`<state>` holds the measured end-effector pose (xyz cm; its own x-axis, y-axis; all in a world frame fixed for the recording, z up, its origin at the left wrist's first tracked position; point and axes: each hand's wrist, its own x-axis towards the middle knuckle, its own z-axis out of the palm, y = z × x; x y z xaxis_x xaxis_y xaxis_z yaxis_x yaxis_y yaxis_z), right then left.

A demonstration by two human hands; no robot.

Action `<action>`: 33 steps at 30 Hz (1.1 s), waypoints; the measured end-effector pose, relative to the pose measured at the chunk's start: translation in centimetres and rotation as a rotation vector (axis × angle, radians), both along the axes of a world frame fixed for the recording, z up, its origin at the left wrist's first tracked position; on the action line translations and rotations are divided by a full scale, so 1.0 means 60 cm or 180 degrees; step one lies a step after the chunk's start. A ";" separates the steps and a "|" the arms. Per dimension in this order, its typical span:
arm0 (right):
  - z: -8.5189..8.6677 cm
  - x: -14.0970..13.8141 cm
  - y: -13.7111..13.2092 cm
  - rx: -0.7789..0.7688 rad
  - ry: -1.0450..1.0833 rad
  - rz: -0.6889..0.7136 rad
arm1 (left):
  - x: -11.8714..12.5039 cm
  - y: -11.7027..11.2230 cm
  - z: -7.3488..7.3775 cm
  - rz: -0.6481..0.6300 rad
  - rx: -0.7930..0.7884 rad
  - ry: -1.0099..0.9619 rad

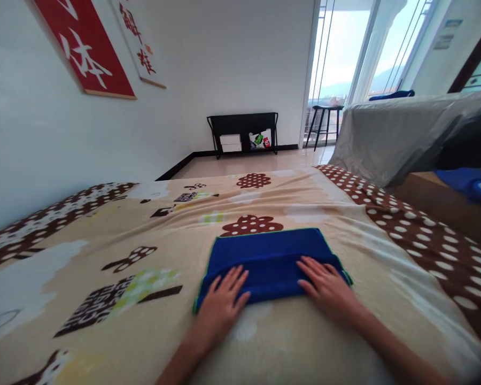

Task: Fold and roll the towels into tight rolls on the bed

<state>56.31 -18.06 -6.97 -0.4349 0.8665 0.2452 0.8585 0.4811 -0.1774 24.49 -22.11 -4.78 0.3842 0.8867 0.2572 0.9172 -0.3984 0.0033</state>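
Note:
A blue towel (268, 248) with green edging lies on the patterned blanket (176, 331). Its near part is folded over, leaving a raised crease across the width. My left hand (223, 299) rests on the towel's near left part, fingers spread and pointing away from me. On the near right part lies my right hand (324, 283), its fingers also stretched out flat over the cloth. Neither hand grips anything. Both palms are at the towel's near edge.
The blanket has a brown polka-dot border (420, 240) on the right. Beyond it stand a cardboard box (420, 195) with blue cloth on it and something large under plastic sheeting (380, 133). A black rack (242, 125) and a stool (324, 120) are at the back.

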 end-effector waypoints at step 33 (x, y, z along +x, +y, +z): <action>0.038 0.136 -0.042 0.0152 -0.0117 0.0094 | -0.107 -0.084 0.030 -0.0026 0.0164 0.0199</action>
